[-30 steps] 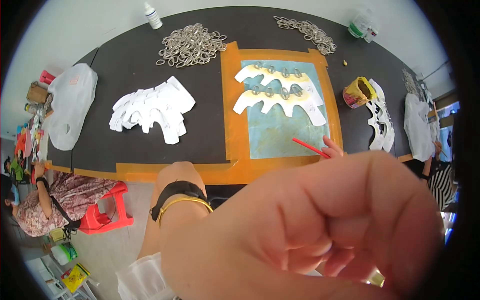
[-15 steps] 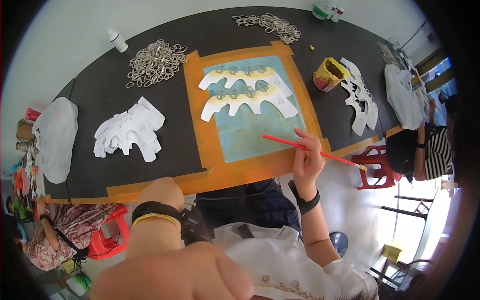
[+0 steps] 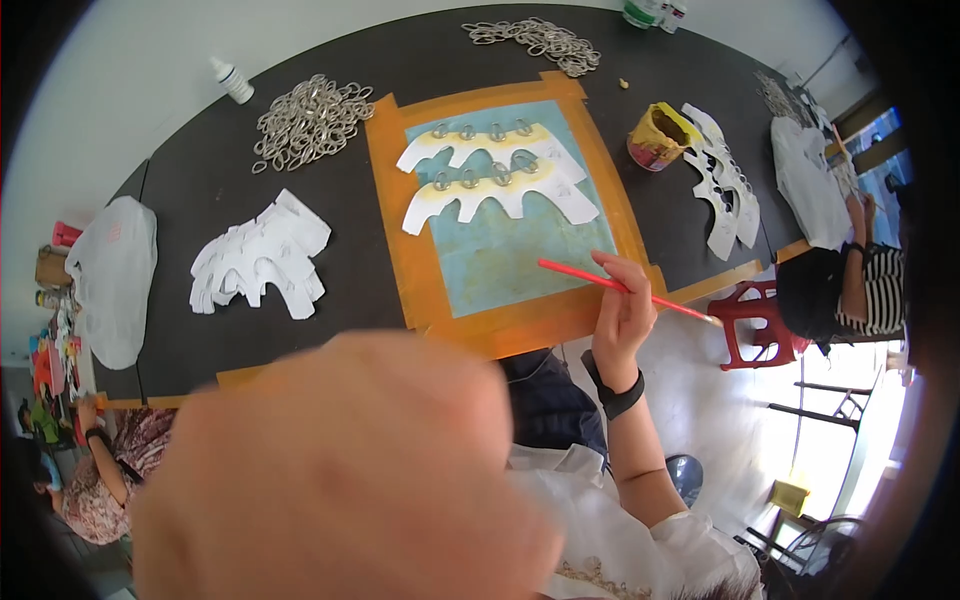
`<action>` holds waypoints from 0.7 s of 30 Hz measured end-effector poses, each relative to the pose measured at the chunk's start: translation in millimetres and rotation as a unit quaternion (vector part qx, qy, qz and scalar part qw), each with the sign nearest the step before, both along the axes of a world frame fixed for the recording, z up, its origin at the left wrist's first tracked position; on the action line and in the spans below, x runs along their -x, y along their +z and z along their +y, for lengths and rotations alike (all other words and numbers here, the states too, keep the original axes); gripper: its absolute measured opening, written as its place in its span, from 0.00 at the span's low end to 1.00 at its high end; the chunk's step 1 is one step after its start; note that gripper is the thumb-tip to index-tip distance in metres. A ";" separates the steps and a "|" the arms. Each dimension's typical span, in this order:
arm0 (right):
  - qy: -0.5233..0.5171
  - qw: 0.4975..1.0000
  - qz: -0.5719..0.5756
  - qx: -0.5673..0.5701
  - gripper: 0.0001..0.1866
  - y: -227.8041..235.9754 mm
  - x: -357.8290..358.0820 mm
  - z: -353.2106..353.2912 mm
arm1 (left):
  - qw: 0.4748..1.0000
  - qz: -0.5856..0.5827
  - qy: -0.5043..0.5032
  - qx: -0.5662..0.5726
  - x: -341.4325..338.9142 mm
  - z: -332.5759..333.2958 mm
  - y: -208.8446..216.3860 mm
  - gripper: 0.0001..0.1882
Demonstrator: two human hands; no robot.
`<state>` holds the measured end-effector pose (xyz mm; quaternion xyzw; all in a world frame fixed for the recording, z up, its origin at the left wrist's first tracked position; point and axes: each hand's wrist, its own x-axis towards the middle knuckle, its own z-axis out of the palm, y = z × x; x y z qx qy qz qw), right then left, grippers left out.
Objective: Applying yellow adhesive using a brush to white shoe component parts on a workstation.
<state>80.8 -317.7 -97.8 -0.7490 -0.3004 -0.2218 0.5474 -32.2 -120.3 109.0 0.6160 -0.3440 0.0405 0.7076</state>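
Observation:
My right hand (image 3: pixel 625 305) holds a slim brush (image 3: pixel 680 308) with a red handle, near the table's front edge. Its bristle end points away to the lower right, and the handle's other end reaches over the blue sheet (image 3: pixel 500 290). A large blurred shape, my left hand (image 3: pixel 340 480), is raised close to the camera and covers the lower left; its fingers cannot be made out. On the blue sheet lie two white arched cutouts (image 3: pixel 510 203), yellowish along their upper edges, with oval metal rings (image 3: pixel 502 174) set there.
Orange tape (image 3: pixel 400 230) borders the sheet on the dark table (image 3: pixel 360 200). More white cutouts (image 3: pixel 262 255) are stacked left; others (image 3: pixel 735 200) lie right, beside a yellow-smeared tub (image 3: pixel 655 138). Ring piles (image 3: pixel 312 120) and a white bottle (image 3: pixel 233 82) stand farther back. Other people sit at both sides.
My left hand has risen closer to the camera, hiding its wristbands and forearm. The brush in my right hand has shifted slightly right and tilted a little.

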 end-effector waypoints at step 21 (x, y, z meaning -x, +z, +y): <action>-0.082 0.988 0.098 -0.090 0.16 127.3 -60.5 -109.2 | 0.759 0.063 0.181 -0.622 -53.8 62.1 -108.0 0.24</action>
